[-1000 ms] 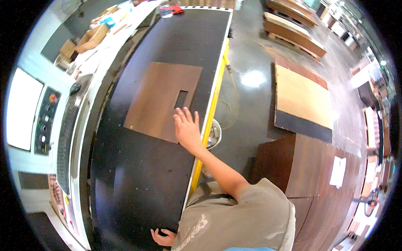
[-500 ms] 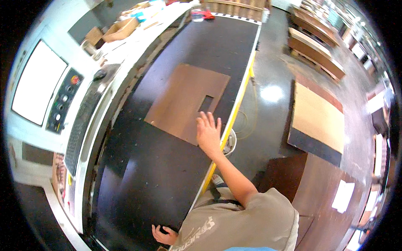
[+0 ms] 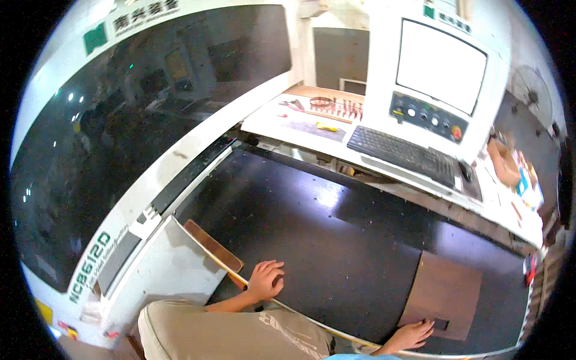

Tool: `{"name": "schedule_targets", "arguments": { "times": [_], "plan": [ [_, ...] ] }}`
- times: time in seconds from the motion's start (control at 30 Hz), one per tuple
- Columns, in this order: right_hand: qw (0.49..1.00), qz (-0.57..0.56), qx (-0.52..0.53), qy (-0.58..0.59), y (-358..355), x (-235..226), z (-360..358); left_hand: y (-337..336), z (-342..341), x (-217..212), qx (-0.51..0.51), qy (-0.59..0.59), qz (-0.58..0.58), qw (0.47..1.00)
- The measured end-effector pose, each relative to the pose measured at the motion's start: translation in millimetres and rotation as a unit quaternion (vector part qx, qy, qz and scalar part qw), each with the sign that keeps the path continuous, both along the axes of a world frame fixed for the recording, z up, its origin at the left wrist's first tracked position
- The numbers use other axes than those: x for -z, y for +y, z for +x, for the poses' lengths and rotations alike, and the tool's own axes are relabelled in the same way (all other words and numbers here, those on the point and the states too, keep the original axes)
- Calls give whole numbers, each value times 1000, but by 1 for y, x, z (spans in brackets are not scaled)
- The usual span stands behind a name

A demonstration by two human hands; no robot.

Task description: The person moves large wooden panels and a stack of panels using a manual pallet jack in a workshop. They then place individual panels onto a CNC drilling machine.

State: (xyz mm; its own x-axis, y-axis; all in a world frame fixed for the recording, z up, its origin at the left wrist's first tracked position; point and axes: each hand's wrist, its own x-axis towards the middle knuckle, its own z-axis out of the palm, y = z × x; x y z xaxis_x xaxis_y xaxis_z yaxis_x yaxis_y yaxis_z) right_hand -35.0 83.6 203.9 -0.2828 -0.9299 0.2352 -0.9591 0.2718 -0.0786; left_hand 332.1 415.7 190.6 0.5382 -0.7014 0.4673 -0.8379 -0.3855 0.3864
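My right hand (image 3: pixel 414 333) lies flat on the near edge of a brown wooden panel (image 3: pixel 447 288), just beside its small rectangular cutout (image 3: pixel 442 324). The panel rests flat on the right part of a wide black machine table (image 3: pixel 312 234). My left hand (image 3: pixel 264 279) rests with loosely curled fingers on the table's near yellow-trimmed edge and holds nothing. A narrow wooden strip (image 3: pixel 213 246) lies just left of that hand.
A large white machine housing with a dark window (image 3: pixel 120 120) borders the table on the left. Behind the table stands a control console with a screen (image 3: pixel 441 63), a keyboard (image 3: pixel 399 155) and a shelf of small tools (image 3: pixel 324 108). A fan (image 3: pixel 531 90) stands far right.
The view has swung round toward the machine and console. My right hand has come down from the panel's side onto its near edge by the cutout. My left hand stays on the table edge.
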Motion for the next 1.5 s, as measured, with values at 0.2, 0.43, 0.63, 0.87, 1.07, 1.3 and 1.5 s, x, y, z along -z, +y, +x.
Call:
{"name": "schedule_targets", "arguments": {
  "times": [0.2, 0.43, 0.63, 0.87, 1.07, 1.3, 1.5],
  "plan": [
    [958, -219, -116, -143, -61, 129, -40, -7, -9, 0, 5, 4, 10, 1000],
    [894, -230, -324, -206, -24, 43, 29, -7, -1, 18, 37, 28, -11, 999],
    [851, -234, -398, -249, -19, 29, 56, 2, 6, 20, 36, 27, 6, 999],
    [819, -238, -449, -267, -13, 19, 62, 12, 6, 19, 29, 17, -4, 999],
    [854, -246, -396, -229, -15, 24, 6, -7, 10, 14, 36, 19, -19, 999],
    [957, -183, -119, -193, 39, -17, -1, 32, -2, -8, 16, -36, -41, 998],
    [969, -157, -32, -189, 8, 16, -10, 24, -20, -1, -15, -60, -3, 998]
  ]
}}
